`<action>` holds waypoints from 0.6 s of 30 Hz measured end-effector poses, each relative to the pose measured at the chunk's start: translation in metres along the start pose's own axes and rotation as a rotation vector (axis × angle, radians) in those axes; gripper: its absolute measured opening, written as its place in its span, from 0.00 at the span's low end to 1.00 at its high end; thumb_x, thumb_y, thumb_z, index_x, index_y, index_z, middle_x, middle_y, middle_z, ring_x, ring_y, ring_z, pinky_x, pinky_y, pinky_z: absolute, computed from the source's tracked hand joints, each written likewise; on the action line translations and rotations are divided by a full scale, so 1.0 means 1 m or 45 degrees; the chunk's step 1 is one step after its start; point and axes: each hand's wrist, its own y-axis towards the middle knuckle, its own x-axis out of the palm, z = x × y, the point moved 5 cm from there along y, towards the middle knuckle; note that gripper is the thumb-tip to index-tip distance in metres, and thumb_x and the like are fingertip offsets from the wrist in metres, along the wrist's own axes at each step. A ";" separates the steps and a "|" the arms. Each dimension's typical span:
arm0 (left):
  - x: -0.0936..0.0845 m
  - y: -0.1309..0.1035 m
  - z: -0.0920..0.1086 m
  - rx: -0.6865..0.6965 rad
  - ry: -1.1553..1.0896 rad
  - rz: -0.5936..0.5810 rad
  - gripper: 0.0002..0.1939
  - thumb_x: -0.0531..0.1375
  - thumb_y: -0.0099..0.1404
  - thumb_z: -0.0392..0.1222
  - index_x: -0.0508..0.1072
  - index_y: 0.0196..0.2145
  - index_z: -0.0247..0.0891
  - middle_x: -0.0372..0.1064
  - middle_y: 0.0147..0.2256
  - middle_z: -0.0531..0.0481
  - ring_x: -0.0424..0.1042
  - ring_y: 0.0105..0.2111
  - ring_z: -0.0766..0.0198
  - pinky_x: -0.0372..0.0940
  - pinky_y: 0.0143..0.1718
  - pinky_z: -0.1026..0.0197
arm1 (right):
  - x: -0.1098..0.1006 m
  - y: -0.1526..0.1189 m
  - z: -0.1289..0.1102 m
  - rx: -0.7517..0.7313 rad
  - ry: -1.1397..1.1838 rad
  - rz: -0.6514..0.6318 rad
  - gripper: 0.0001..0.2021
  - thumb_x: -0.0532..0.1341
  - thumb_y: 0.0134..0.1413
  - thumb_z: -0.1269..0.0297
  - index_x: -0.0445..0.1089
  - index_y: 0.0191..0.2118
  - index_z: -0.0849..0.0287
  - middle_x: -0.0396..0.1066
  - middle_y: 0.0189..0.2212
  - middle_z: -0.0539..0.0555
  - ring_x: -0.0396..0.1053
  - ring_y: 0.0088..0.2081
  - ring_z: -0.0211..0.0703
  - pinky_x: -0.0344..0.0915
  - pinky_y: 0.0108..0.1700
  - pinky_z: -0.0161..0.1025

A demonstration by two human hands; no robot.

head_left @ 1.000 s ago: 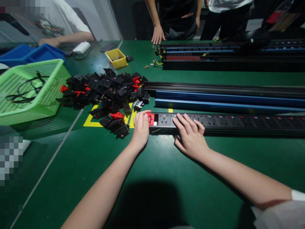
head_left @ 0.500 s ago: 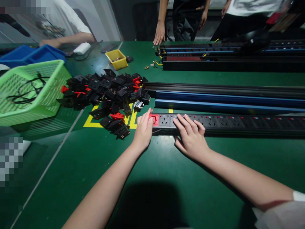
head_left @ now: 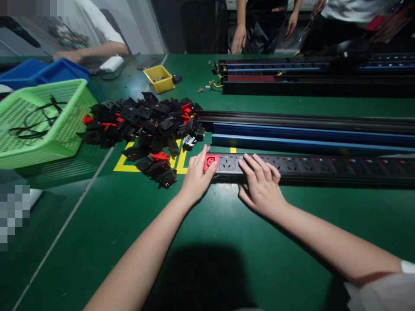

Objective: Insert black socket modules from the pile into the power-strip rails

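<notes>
A long black socket strip (head_left: 304,166) lies across the green table, with a red socket (head_left: 211,162) at its left end. My left hand (head_left: 197,175) grips that end, thumb on the front edge of the red socket and fingers behind. Over the strip's top, a little further right, rests my right hand (head_left: 261,183), fingers spread across the black sockets and thumb at the near side. Left of the strip is a pile of black socket modules (head_left: 155,123), a few of them red.
Behind the strip lie blue rails (head_left: 292,140) and black rails. A green basket (head_left: 69,125) with a cable, blue bins (head_left: 61,73) and a yellow bin (head_left: 165,85) stand left. More strips (head_left: 308,86) lie at the back, near other people.
The strip has shifted slightly right. My left thumb has moved onto the red socket's front edge. Across the table, a person's hand has moved right, off the tabletop.
</notes>
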 end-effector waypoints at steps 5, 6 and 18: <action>0.000 0.001 0.003 -0.008 -0.001 -0.038 0.36 0.47 0.73 0.60 0.48 0.72 0.40 0.59 0.66 0.41 0.58 0.62 0.50 0.52 0.64 0.44 | -0.001 -0.001 0.000 -0.004 0.018 0.002 0.36 0.59 0.60 0.59 0.49 0.70 0.61 0.54 0.69 0.62 0.47 0.71 0.53 0.40 0.67 0.50; 0.000 0.001 0.003 -0.010 -0.002 -0.043 0.37 0.47 0.73 0.60 0.48 0.72 0.40 0.59 0.66 0.41 0.58 0.62 0.50 0.52 0.64 0.45 | -0.001 -0.001 0.000 -0.006 0.022 0.004 0.36 0.59 0.60 0.60 0.48 0.71 0.61 0.54 0.69 0.62 0.47 0.71 0.53 0.40 0.67 0.50; 0.004 -0.002 0.001 -0.109 -0.104 -0.040 0.34 0.47 0.73 0.59 0.54 0.70 0.40 0.64 0.60 0.39 0.57 0.63 0.52 0.49 0.67 0.43 | -0.001 -0.001 0.001 -0.034 0.039 -0.014 0.41 0.58 0.62 0.60 0.39 0.74 0.60 0.53 0.70 0.59 0.50 0.70 0.55 0.40 0.67 0.51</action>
